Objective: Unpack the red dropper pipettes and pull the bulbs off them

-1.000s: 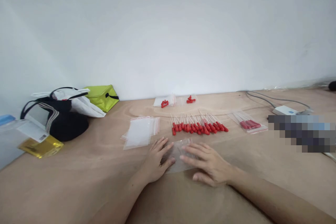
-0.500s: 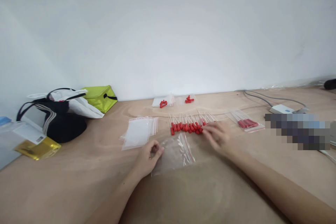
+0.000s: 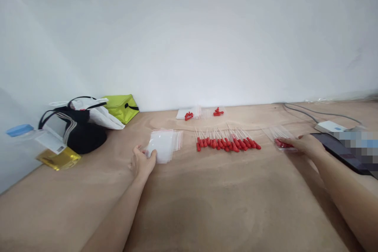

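Observation:
My left hand [image 3: 141,162] is at the near left corner of a stack of clear zip bags [image 3: 164,145]; its thumb and fingers are curled onto the stack's edge. My right hand [image 3: 299,142] is stretched out far to the right. Its fingers lie flat on a filled zip bag of red-bulb droppers [image 3: 279,138]. Between the two hands, a row of several loose droppers with red bulbs [image 3: 227,141] lies on the wooden table [image 3: 224,204].
Small bags with red caps [image 3: 189,115] lie at the back by the wall. A black tote [image 3: 78,132], a green pouch [image 3: 121,107], a gold packet [image 3: 59,159] and a blue-capped container [image 3: 20,132] sit at the left. A dark phone [image 3: 339,147] and white adapter [image 3: 327,126] are at the right.
The empty bag between my hands is gone from the table's middle. My left hand moved left to the bag stack, my right hand went from the dropper row to the filled bag.

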`<state>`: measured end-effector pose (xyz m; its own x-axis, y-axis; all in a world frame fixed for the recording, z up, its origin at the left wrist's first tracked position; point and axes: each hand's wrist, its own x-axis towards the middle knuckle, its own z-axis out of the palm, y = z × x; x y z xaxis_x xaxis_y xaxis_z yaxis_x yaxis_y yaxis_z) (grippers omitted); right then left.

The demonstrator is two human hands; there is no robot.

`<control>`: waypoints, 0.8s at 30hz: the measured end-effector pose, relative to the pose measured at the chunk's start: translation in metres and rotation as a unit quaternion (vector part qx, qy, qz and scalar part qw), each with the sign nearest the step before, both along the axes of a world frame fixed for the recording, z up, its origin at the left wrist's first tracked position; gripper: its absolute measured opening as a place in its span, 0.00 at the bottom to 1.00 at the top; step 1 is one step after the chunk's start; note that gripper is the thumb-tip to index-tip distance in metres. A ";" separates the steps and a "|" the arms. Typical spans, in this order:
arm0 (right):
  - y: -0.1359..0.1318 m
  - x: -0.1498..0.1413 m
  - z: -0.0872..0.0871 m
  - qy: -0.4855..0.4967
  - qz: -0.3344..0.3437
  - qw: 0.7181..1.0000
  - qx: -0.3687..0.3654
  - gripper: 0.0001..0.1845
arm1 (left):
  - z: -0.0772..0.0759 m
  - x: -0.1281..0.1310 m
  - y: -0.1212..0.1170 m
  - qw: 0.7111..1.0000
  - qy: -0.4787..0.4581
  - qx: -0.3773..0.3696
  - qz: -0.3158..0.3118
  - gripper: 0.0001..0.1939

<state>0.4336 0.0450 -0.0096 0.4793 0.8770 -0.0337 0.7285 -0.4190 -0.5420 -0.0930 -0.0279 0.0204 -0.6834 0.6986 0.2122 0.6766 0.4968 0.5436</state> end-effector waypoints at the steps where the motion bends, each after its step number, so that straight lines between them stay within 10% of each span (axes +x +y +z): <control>1: 0.000 0.000 0.001 0.015 -0.018 0.999 -0.023 0.19 | 0.001 0.003 -0.001 1.000 0.016 0.005 0.008 0.29; 9: -0.008 -0.010 0.023 0.178 -0.078 0.976 0.101 0.14 | 0.001 0.014 -0.009 0.992 0.088 0.086 -0.019 0.29; 15: -0.020 -0.062 0.064 0.379 0.079 0.889 0.247 0.19 | -0.010 0.024 -0.009 0.949 0.064 0.269 -0.154 0.33; 20: -0.059 -0.166 0.052 0.516 0.346 0.781 0.068 0.18 | -0.012 0.045 -0.018 0.906 0.022 0.322 -0.273 0.29; 24: -0.078 -0.211 0.026 0.536 0.430 0.725 -0.054 0.19 | -0.011 0.057 -0.030 0.867 0.034 0.348 -0.356 0.23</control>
<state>0.2225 -0.0330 0.0162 -0.5945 0.8008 -0.0734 -0.0690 -0.1417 -0.9875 -0.0357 -0.0576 0.0099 -0.1017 0.6239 0.7748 0.7196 -0.4917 0.4904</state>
